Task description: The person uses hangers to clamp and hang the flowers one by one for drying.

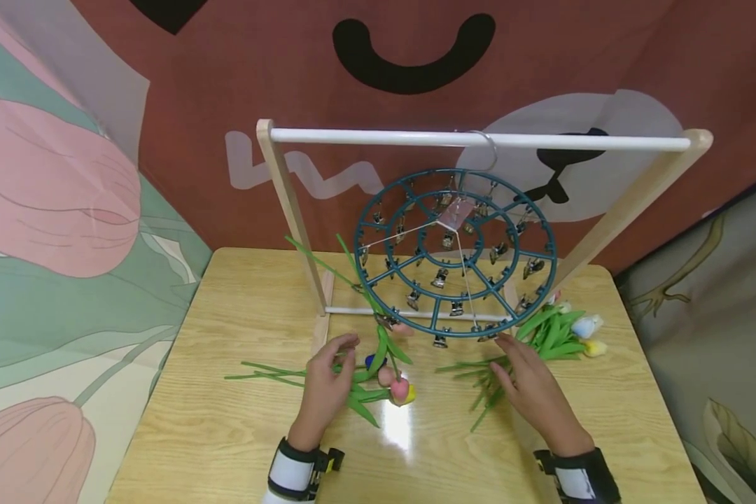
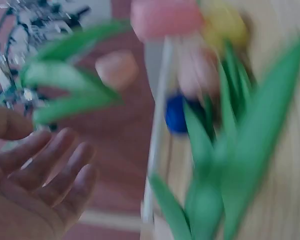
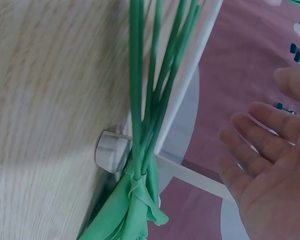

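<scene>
Straps (image 1: 292, 470) on both wrists, nearest of all. Just beyond, left hand (image 1: 329, 385) over the loose flowers (image 1: 374, 396) on the left of the surface (image 1: 183, 434), fingers loosely bent and apart from the thumb, apparently with hold of nothing, though blurred in the left wrist view. Right hand (image 1: 532, 388) above the stems of another bunch (image 1: 551, 336), fingers slack and spread, with hold of nothing; fingertips very near the lower rim of the hanger, contact impossible to tell. Between the hands, a pink tulip (image 1: 400, 389), head down, apparently by its stem from a clip (image 1: 387, 321) at the left of the rim, with a second stem (image 1: 321, 262) poking out past the same side. Above and beyond, the round blue hanger (image 1: 436, 316) with its ring of small metal clips, on a hook (image 1: 493, 150) over the white top bar (image 1: 378, 136) of a wooden stand (image 1: 292, 217). Likeliest trouble from here: a tilt or swing of the hanger, from flower weight on the left side only. Also possible: loss of a tulip from its clip, from a weak pinch on a thin, smooth stem; a sideways slide of the hook along the slick bar, from a knock by either hand; tangled leaves, from the tulip's closeness to the flowers below. Farthest back, a printed reddish-brown cloth (image 1: 290, 70).
</scene>
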A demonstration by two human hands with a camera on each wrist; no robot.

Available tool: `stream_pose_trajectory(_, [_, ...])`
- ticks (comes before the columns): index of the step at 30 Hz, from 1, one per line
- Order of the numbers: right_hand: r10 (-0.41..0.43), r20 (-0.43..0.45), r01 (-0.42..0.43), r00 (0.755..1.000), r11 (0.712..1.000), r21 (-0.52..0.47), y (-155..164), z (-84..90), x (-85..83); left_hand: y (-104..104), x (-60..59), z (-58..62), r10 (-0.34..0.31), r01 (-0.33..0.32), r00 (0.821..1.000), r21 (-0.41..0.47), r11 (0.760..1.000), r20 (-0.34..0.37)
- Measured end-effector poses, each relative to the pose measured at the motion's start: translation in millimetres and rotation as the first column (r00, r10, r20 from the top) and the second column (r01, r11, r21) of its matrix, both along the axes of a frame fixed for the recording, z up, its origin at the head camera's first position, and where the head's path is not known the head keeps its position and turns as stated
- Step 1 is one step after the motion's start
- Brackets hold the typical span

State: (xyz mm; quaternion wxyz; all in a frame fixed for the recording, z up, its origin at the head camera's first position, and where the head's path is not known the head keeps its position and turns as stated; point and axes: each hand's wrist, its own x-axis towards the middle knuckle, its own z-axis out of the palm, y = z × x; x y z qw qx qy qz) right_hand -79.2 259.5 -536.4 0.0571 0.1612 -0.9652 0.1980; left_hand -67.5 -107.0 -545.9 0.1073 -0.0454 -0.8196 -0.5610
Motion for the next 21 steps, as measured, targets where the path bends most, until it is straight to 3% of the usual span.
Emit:
stream_pose_trajectory(3, [0.022,-0.03,-0.022,0.999,0.999,0.027,-1.8,-4.7,0.9,-16.8,3.8,-7.3,-0.008,0.023,0.998,-0.218,0.976,0.068])
stream_pose_trajectory(8, [0.053,-0.063,-0.05,0.997,0.998,0.046,-6.6,-11.4,3.8,-37.2,9.9,-23.0,-0.015,0.091,0.987,-0.481,0.872,0.16])
stream_pose_trajectory(12, [0.075,-0.045,-0.073,0.996,0.996,0.042,-13.0,-15.3,6.5,-44.7,13.7,-36.4,0.006,0.056,0.995,-0.603,0.796,0.1])
stream_pose_trajectory(21, [0.14,-0.041,-0.139,0.989,0.99,0.017,-31.5,-14.6,13.9,-49.4,13.5,-49.6,0.013,-0.039,0.999,-0.708,0.705,-0.042])
